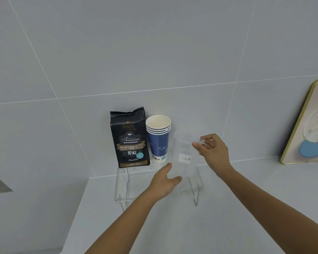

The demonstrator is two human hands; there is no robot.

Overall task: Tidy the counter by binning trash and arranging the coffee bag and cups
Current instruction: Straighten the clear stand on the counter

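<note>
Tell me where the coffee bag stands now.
The coffee bag stands upright on the clear shelf against the wall, touching the left side of the blue cups.

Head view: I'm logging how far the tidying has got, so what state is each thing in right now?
coffee bag: upright, sealed, on the clear shelf.
paper cups: nested stack, upright, mouth open, right of the bag.
clear plastic cup: upright, empty, labelled, right of the stack.
right hand: fingertips pinching the clear cup's rim.
left hand: open, at the cup's base.
framed picture: leaning on the wall.
</note>
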